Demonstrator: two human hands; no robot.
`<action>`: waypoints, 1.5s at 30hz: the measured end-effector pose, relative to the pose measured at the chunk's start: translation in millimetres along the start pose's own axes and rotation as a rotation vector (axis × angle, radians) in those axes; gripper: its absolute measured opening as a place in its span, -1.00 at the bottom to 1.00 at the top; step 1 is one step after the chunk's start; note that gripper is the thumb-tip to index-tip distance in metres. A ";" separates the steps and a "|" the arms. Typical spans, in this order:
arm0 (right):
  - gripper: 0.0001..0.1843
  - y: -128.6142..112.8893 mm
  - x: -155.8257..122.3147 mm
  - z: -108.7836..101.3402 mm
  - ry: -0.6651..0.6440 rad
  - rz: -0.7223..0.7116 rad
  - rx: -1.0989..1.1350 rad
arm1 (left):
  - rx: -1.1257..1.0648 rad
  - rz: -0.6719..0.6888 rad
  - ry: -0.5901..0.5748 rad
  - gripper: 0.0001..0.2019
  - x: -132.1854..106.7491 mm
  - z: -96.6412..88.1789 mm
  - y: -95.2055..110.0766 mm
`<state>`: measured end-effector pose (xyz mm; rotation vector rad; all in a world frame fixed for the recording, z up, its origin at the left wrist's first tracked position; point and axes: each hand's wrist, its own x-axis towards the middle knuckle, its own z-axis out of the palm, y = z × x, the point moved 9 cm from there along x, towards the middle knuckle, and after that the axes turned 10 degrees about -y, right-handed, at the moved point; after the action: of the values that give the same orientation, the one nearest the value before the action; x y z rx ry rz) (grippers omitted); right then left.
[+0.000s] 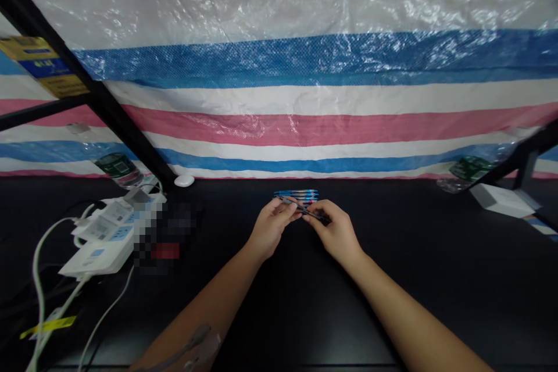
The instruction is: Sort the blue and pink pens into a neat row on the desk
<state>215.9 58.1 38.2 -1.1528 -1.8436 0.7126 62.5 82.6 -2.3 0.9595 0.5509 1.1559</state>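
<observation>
Both hands are closed over the middle of the black table (331, 314). My left hand (270, 228) pinches the grey, left end of a slim dark pen (301, 208). At the pen's darker right end, the fingers of my right hand (337, 232) are closed on it. It slants slightly down to the right, above the tabletop, partly covered by my fingers. Whether it is in one piece or parted between the hands is too small to tell. Just beyond my fingertips lie several blue pens (296, 192) side by side, their near part hidden by my hands.
A white power strip (98, 258) with plugs and cables stands at the left, beside a pixelated patch. A small white round object (184, 181) lies near the striped sheet (305, 128). Plastic bottles stand at both sides, and a white box (501, 200) is at the right.
</observation>
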 end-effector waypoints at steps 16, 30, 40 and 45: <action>-0.80 6.7 -1.4 4.0 0.000 0.090 0.176 | 0.161 -0.012 0.013 -0.76 0.2 -2.1 -3.9; -0.48 13.7 -2.9 28.5 -0.246 0.261 0.416 | 0.169 -0.006 -0.062 -0.78 0.1 4.8 -1.8; -0.49 16.9 -7.0 40.8 -0.301 0.353 0.611 | 0.182 0.004 -0.075 -0.80 0.0 4.5 -2.9; -0.58 8.4 -1.3 27.4 -0.193 0.253 0.534 | 0.187 0.007 -0.048 -0.79 -0.1 2.5 -1.2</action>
<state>196.2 59.5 17.5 -0.9874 -1.5266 1.4049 65.0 81.5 -2.0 1.1476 0.6252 1.0978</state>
